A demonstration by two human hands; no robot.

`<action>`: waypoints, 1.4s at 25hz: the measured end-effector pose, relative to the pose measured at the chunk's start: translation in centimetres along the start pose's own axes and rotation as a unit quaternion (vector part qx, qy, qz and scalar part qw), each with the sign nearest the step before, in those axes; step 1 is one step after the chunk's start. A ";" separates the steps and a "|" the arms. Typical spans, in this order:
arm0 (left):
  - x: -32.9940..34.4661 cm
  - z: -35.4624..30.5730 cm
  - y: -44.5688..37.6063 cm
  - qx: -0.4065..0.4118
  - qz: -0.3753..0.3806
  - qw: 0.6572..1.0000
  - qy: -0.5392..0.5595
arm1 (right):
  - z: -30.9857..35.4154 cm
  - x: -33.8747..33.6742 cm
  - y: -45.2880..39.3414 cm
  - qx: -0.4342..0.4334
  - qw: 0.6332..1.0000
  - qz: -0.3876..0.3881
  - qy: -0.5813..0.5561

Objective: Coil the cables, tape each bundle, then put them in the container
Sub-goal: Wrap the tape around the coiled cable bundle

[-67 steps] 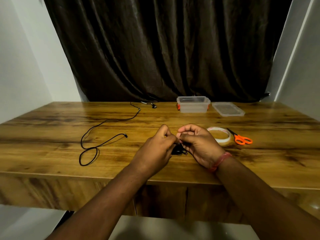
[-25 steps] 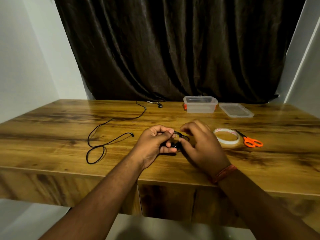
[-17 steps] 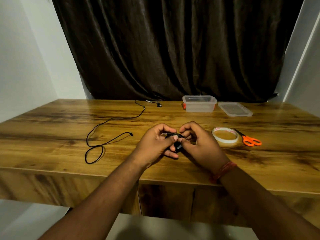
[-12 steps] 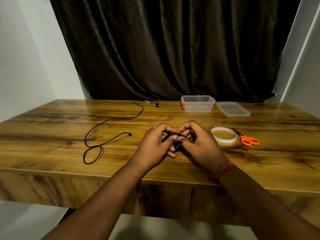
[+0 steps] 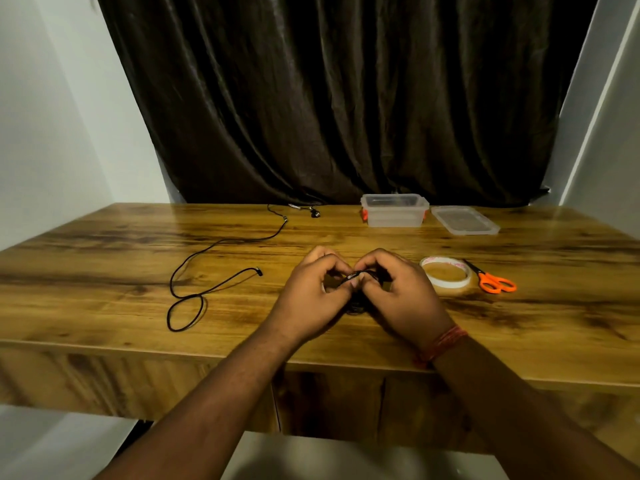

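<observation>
Head view: the left hand (image 5: 311, 296) and right hand (image 5: 398, 296) meet over the tabletop (image 5: 104, 306), fingers curled and pinching a small black cable bundle (image 5: 355, 303) between them. A second cable (image 5: 214, 268) lies loose to the left, well apart. The tape roll (image 5: 446, 276) sits just right of the right hand, scissors (image 5: 491, 280) beside it; the open container (image 5: 394, 210) and its lid (image 5: 464, 220) stand at the far edge. To finish this coil well, the person should likely keep the loops tight with one hand, tuck the free end in, and only then reach for tape, so the bundle does not spring open.
</observation>
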State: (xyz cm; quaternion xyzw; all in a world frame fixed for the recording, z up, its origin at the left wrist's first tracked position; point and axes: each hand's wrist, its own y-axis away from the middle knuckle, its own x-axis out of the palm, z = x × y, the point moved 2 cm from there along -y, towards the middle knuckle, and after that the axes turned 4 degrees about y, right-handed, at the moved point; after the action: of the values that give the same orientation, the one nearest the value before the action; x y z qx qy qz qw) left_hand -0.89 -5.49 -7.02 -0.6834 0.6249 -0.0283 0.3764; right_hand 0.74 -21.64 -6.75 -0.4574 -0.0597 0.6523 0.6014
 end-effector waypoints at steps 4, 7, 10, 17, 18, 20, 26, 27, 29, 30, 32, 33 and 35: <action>0.1 0.3 0.0 -0.097 0.028 0.991 0.091 | -0.3 0.2 -0.1 0.001 1.000 0.020 0.007; 0.0 1.4 -0.5 -0.139 0.021 0.968 0.209 | -0.5 0.4 -0.2 0.046 0.998 0.023 -0.039; 0.0 2.1 -0.8 -0.163 0.005 0.941 0.297 | -0.7 0.4 -0.3 0.082 0.989 0.034 -0.117; 0.2 1.9 -0.3 -0.135 0.077 0.946 0.283 | -0.3 0.3 0.0 0.034 0.997 0.047 -0.052; 0.1 1.8 -0.3 -0.133 0.078 0.948 0.280 | -0.3 0.3 0.0 0.037 0.996 0.047 -0.059; 0.0 1.9 -0.3 -0.144 0.064 0.942 0.296 | -0.3 0.2 -0.1 0.063 0.992 0.051 -0.099; 0.2 2.3 -0.6 -0.152 0.038 0.943 0.293 | -0.7 0.1 -0.2 0.122 0.976 0.035 -0.178; 0.3 2.3 -0.6 -0.153 0.045 0.944 0.290 | -0.7 0.1 -0.2 0.115 0.980 0.031 -0.160; 0.4 2.3 -0.5 -0.141 0.073 0.948 0.277 | -0.5 0.1 -0.2 0.082 0.991 0.036 -0.102; 0.4 2.2 -0.4 -0.135 0.086 0.948 0.274 | -0.3 0.1 -0.2 0.070 0.993 0.042 -0.085; 0.4 2.2 -0.4 -0.135 0.094 0.942 0.292 | -0.3 0.1 -0.2 0.085 0.989 0.051 -0.110; 0.4 2.1 -0.4 -0.140 0.094 0.935 0.311 | -0.4 0.2 -0.2 0.098 0.985 0.054 -0.130; 0.3 1.9 -0.3 -0.151 0.089 0.924 0.340 | -0.9 0.2 -0.3 0.106 0.983 0.049 -0.145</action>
State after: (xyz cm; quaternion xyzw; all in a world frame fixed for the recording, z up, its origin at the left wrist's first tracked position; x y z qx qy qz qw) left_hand 0.43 -4.90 -8.34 -0.6233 0.7702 -0.1307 0.0344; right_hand 1.58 -21.80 -7.15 -0.2946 -0.0541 0.7430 0.5985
